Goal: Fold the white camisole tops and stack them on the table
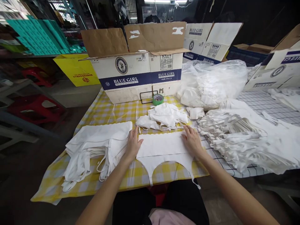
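A white camisole top (161, 144) lies spread before me, its straps toward the table's front edge and one hanging over it. My right hand (192, 141) rests on the top's right end with fingers stretched out. My left hand (134, 143) is beside its left end, fingers extended and thumb apart, close to a stack of similar white tops (100, 134). Straps from that stack trail toward the front. Just beyond my hands sits a crumpled heap of white garments (165, 115).
A large pile of white garments (236, 137) and a clear plastic bag (211, 81) lie on the right. Behind the heap stand green tape (157, 99), a black wire frame (146, 97) and an open carton (138, 76). Yellow checked cloth (86, 120) covers the table.
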Demonstrator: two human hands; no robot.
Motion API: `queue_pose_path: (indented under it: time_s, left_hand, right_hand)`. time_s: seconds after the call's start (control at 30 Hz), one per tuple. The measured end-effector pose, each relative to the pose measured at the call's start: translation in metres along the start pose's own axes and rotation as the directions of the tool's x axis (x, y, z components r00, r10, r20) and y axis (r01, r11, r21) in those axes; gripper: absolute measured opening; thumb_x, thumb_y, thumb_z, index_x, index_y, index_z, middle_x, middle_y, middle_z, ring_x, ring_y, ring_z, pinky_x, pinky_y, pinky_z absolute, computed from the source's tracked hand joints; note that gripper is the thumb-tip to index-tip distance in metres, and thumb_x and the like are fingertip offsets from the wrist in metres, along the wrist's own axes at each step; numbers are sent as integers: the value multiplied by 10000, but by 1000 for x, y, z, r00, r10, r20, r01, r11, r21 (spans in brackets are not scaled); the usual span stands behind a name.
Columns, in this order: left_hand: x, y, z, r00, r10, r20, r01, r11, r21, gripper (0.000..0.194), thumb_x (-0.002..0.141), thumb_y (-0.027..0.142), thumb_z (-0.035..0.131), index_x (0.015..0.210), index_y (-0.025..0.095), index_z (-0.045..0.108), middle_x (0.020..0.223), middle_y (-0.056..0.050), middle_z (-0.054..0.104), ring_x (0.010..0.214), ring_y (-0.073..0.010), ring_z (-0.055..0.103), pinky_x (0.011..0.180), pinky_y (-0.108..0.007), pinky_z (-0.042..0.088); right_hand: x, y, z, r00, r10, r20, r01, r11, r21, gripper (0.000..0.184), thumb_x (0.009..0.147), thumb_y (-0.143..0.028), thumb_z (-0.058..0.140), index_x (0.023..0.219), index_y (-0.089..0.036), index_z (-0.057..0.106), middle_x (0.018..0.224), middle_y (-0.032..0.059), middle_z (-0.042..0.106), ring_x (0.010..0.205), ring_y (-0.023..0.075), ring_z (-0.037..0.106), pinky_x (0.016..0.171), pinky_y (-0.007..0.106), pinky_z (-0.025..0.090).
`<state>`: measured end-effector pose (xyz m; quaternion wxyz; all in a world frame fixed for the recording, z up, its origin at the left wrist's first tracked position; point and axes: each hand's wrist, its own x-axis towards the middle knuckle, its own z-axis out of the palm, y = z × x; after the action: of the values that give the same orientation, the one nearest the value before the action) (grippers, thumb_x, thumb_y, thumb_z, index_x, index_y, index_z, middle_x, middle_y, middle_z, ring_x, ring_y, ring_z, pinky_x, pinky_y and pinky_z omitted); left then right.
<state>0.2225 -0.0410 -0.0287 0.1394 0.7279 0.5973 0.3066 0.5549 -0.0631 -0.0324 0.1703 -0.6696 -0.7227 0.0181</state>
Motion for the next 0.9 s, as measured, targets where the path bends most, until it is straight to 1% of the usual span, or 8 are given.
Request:
queue_pose_path:
  time_s: [0.1, 0.17, 0.33, 0.5, 0.57, 0.7, 0.8, 0.9]
  left_hand:
    - [-27, 2, 1, 959, 216, 185, -247, 955, 163, 623, 843, 306, 489, 1405, 264, 223, 1463, -87, 258, 1341, -288, 221, 1067, -490, 240]
    - [-46, -2, 0, 910, 257, 324, -336, 917, 216, 547, 888, 337, 404, 1404, 284, 232, 1484, -58, 240, 1358, -273, 194, 1083, -508, 192]
    - [-71, -14, -5, 915, 199, 351, -314, 899, 306, 560, 908, 363, 333, 1427, 217, 182, 1487, -85, 214, 1360, -255, 202, 1086, -485, 211]
    - [-67, 6, -3, 927, 138, 350, -263, 903, 340, 581, 889, 392, 374, 1395, 122, 281, 1473, -146, 233, 1357, -277, 202, 1076, -470, 243]
    - [-64, 18, 0, 911, 170, 375, -300, 898, 321, 583, 900, 405, 353, 1417, 169, 225, 1497, -109, 170, 1372, -264, 150, 1085, -471, 220]
    - [-69, 23, 2, 846, 224, 483, -393, 875, 282, 566, 915, 405, 322, 1428, 307, 104, 1513, -15, 108, 1383, -236, 99, 1088, -501, 182]
    - [-79, 14, -2, 846, 186, 499, -377, 871, 314, 593, 913, 417, 317, 1432, 294, 60, 1515, -30, 68, 1386, -238, 71, 1087, -518, 155]
    - [-88, 7, -8, 848, 153, 508, -355, 875, 329, 627, 900, 414, 348, 1435, 276, 51, 1515, -50, 37, 1385, -249, 68, 1079, -528, 160]
  right_hand:
    - [-30, -2, 9, 986, -138, 90, 142, 989, -42, 488, 921, -354, 323, 1394, -238, 283, 1466, 58, 271, 1340, 255, 217, 1045, 439, 232]
    - [-47, 4, 12, 975, -160, 157, 169, 985, -46, 500, 932, -395, 292, 1414, -275, 231, 1486, 23, 223, 1363, 224, 166, 1068, 440, 199]
    - [-64, 29, 0, 962, -162, 220, 169, 986, -14, 494, 943, -399, 257, 1423, -315, 179, 1491, -7, 193, 1366, 207, 161, 1069, 459, 202]
    - [-45, 31, -3, 991, -18, 130, 16, 1000, 22, 501, 956, -364, 170, 1430, -206, 203, 1480, 56, 230, 1354, 191, 206, 1041, 405, 280]
    - [-35, 26, 3, 994, 27, 103, -26, 1000, -12, 512, 953, -367, 173, 1432, -188, 193, 1487, 61, 202, 1362, 204, 179, 1045, 422, 266]
    - [-24, 22, 14, 985, -33, 170, 49, 995, -92, 505, 938, -398, 238, 1422, -255, 216, 1485, 7, 212, 1369, 222, 142, 1065, 482, 180]
    - [-28, 26, 11, 981, -54, 185, 72, 993, -89, 504, 927, -402, 281, 1412, -269, 242, 1476, 9, 247, 1360, 226, 175, 1060, 481, 178]
    - [-46, 24, -7, 995, 5, 104, -3, 1000, -17, 483, 908, -382, 340, 1363, -219, 354, 1419, 69, 369, 1303, 258, 304, 1022, 459, 251]
